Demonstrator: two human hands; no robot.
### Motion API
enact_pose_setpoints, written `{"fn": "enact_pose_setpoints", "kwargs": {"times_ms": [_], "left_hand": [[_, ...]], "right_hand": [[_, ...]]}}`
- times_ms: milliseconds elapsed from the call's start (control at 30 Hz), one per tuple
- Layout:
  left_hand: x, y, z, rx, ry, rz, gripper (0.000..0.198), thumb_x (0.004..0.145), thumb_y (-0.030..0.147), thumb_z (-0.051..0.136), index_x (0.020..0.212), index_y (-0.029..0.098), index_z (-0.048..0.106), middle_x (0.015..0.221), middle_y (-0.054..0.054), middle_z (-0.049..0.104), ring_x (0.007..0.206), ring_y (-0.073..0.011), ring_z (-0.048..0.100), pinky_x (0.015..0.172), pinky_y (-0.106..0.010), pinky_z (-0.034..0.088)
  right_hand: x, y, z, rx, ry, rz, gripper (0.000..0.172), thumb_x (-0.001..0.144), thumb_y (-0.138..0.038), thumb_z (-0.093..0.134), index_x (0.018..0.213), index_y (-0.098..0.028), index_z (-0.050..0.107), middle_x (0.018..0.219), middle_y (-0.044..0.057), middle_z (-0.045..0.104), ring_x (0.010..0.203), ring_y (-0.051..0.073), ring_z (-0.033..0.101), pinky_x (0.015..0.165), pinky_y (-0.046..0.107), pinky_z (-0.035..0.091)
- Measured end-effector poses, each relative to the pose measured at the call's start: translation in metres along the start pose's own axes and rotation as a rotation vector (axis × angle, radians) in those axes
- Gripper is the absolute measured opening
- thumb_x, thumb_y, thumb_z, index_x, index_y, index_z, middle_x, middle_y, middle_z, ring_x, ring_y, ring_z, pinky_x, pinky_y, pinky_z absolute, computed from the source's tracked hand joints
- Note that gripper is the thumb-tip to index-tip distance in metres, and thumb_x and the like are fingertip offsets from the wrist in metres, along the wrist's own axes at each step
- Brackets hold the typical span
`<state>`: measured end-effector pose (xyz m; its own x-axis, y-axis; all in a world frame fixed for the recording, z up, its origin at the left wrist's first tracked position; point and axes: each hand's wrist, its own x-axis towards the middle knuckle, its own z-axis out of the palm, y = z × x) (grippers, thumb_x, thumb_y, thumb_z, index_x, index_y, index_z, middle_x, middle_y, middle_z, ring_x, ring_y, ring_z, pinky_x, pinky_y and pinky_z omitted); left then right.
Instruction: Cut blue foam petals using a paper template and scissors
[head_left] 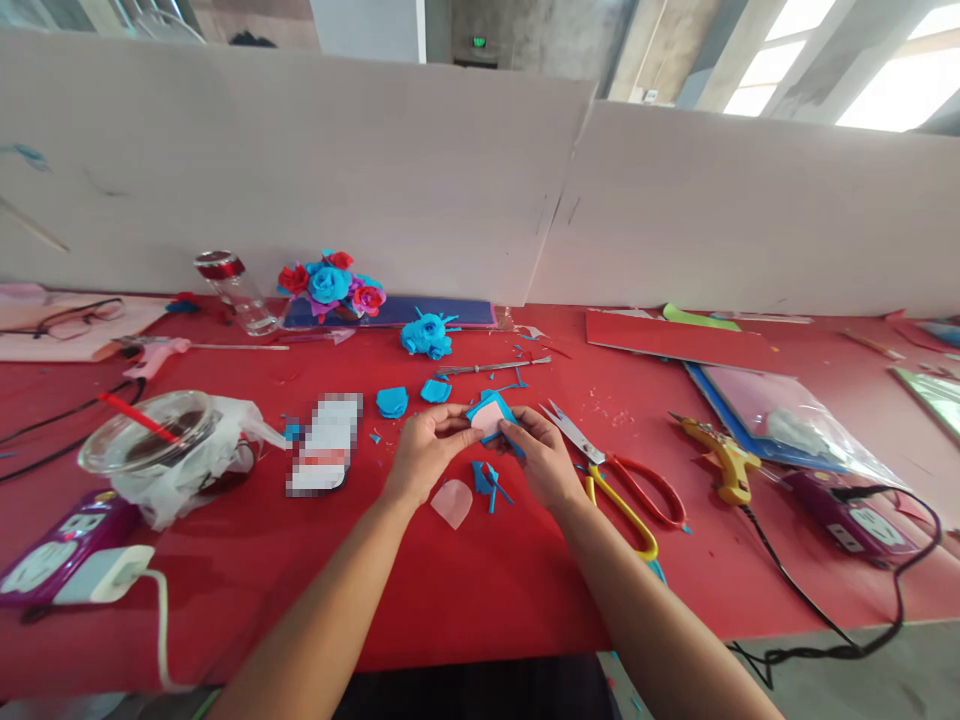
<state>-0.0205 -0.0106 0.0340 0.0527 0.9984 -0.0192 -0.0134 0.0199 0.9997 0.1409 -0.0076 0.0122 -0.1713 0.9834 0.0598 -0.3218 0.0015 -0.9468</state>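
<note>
left hand [433,445] and right hand [541,450] pinching pink paper [489,415] over squarish blue paper [505,403], red-and-yellow-handled scissors [593,453] lying alongside, blue-red paper flowers [330,284] standing near red worktop [435,610] back edge

Craft workshop, red worktable [420,620], glue gun [724,455], scissors [596,455], paper flowers [330,285], concrete walls [540,40]

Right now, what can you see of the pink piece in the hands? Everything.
The pink piece is pale, flat and thin, like paper or card. It lies against blue paper, which shows past its edges. The left hand and right hand pinch the stack from either side, above the red table. Thumbs cover parts of its edge, so its full outline can't be told.
</note>
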Motion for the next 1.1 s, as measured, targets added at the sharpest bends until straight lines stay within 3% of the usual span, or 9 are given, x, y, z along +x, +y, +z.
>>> {"fn": "enact_pose_setpoints", "kwargs": {"times_ms": [500,733,1100], "left_hand": [[0.0028,-0.0062,0.0032,-0.087,0.061,-0.001,0.022,0.066,0.028,0.074,0.085,0.019,0.068,0.079,-0.001,0.070,0.078,-0.0155,0.064,0.075,-0.027,0.047],[0.0034,-0.0054,0.0027,-0.137,0.063,-0.059,0.024,0.063,0.028,0.076,0.083,0.018,0.068,0.080,-0.004,0.072,0.079,-0.0185,0.065,0.074,-0.029,0.047],[0.0047,-0.0098,0.0046,-0.168,0.030,-0.046,0.028,0.063,0.028,0.076,0.088,0.019,0.069,0.086,-0.004,0.072,0.083,-0.0169,0.065,0.082,-0.030,0.046]], "right_hand": [[-0.0021,-0.0010,0.0080,-0.334,-0.021,-0.114,0.029,0.088,-0.045,0.052,0.086,-0.018,0.061,0.069,0.001,0.062,0.060,0.014,0.058,0.061,0.028,0.048],[-0.0021,0.0015,0.0086,-0.323,-0.056,-0.083,0.037,0.090,-0.050,0.046,0.104,-0.019,0.061,0.070,0.001,0.062,0.060,0.014,0.058,0.060,0.028,0.049],[-0.0010,0.0006,0.0040,-0.288,0.024,-0.071,0.024,0.085,-0.041,0.059,0.087,-0.018,0.063,0.069,0.001,0.063,0.061,0.013,0.059,0.060,0.026,0.047]]}}
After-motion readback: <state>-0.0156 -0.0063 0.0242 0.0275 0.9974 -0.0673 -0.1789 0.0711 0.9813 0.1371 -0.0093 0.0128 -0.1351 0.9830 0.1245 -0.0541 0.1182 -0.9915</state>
